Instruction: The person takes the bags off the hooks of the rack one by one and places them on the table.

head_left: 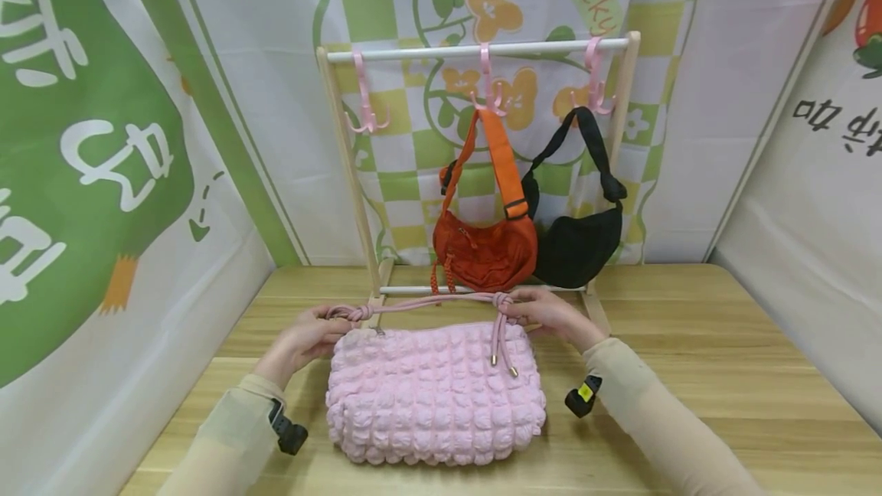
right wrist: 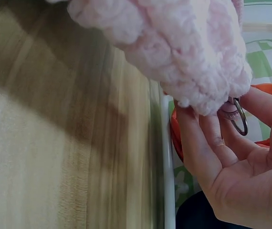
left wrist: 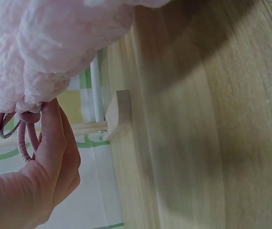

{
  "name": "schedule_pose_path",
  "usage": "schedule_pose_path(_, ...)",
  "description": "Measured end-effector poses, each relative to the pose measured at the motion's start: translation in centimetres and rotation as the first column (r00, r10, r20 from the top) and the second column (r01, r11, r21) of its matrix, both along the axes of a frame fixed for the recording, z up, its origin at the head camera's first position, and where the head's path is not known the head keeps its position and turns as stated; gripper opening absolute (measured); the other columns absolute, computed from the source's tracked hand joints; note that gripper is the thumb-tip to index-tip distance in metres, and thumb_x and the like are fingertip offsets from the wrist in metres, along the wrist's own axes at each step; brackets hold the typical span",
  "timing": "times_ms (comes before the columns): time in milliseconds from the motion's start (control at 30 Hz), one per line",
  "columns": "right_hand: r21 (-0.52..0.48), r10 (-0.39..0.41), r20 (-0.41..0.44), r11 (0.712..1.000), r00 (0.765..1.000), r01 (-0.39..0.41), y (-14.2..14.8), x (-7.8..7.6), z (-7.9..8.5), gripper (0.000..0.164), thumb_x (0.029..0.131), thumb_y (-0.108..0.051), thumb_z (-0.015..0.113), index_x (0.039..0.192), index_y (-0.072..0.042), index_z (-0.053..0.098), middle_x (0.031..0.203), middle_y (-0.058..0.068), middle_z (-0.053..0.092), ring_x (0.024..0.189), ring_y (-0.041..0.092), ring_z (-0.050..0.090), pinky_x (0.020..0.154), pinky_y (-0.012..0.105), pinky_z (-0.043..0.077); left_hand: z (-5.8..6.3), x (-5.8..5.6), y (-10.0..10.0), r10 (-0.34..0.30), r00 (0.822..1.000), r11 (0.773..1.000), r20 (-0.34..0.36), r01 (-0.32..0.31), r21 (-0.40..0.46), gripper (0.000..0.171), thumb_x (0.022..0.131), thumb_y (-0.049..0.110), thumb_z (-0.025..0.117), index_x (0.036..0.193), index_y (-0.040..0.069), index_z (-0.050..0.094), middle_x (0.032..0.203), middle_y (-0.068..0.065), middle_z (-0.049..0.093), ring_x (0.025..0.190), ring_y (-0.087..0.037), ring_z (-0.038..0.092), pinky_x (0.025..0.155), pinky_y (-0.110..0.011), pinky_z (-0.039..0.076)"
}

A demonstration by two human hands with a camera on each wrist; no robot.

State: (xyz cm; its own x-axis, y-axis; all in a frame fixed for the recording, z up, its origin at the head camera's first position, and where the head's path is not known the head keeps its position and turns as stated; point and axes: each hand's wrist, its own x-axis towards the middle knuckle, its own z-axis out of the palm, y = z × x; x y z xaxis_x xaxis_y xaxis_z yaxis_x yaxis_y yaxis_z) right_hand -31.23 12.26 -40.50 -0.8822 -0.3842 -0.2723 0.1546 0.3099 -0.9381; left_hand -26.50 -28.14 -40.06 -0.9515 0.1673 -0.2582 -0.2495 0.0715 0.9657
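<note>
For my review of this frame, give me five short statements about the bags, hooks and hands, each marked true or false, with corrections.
1. The left hand and right hand grip opposite ends of the pink bag. True.
2. The orange bag lies flat on the table. False: it hangs from the middle hook.
3. The black bag hangs from the right hook. True.
4. All three hooks carry bags. False: the left hook has none.
5. The pink bag's surface is smooth. False: it is puffy.
</note>
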Motion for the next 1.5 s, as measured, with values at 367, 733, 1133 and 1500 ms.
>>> schedule_pose_path(367, 0.028, 0.005, 0.019, 1.000, 1.000, -0.006, -0.3, -0.1, -1.0, 0.030, 0.090, -0.025, 0.063, 0.113, -0.006, 0.057, 0.089, 0.000, 0.063, 0.080, 0.013, 0.060, 0.069, 0.032, 0.055, -0.4, -0.3, -0.5, -0.012, 1.000, 1.000, 0.013, 0.012, -0.026, 0.059, 0.089, 0.003, 0.057, 0.138, -0.011, 0.028, 0.086, -0.001, 0.064, 0.075, -0.008, 0.065, 0.068, -0.024, 0.056)
schedule_pose_path(733, 0.019, 0.018, 0.031, 1.000, 0.999, -0.019, -0.9, 0.0, -2.0, 0.038, 0.091, -0.021, 0.062, 0.121, 0.000, 0.054, 0.093, 0.002, 0.065, 0.082, 0.012, 0.063, 0.073, 0.034, 0.057, -0.4, -0.4, -1.1, -0.028, 0.999, 0.998, 0.030, 0.030, -0.060, 0.065, 0.091, 0.004, 0.056, 0.144, -0.010, 0.021, 0.089, 0.000, 0.063, 0.076, -0.007, 0.065, 0.069, -0.023, 0.055)
schedule_pose_path(1133, 0.021, 0.092, 0.053, 0.995, 0.994, -0.094, -1.1, -0.3, -2.7, 0.036, 0.086, -0.027, 0.068, 0.112, -0.002, 0.060, 0.090, 0.002, 0.065, 0.081, 0.013, 0.064, 0.072, 0.032, 0.058, -0.8, -1.0, -1.7, -0.006, 0.998, 0.997, 0.056, 0.010, -0.072, 0.068, 0.090, 0.003, 0.058, 0.145, -0.009, 0.020, 0.089, -0.001, 0.060, 0.073, -0.006, 0.063, 0.067, -0.021, 0.055)
schedule_pose_path(1500, 0.030, 0.013, 0.099, 0.999, 0.995, -0.017, -2.2, -0.5, -3.6, 0.030, 0.090, -0.019, 0.064, 0.113, -0.001, 0.060, 0.087, 0.001, 0.063, 0.078, 0.012, 0.063, 0.067, 0.030, 0.058, -1.4, -1.7, -2.4, -0.017, 0.999, 0.996, 0.040, 0.020, -0.083, 0.063, 0.089, 0.004, 0.059, 0.140, -0.013, 0.026, 0.089, -0.001, 0.061, 0.073, -0.006, 0.062, 0.068, -0.021, 0.055)
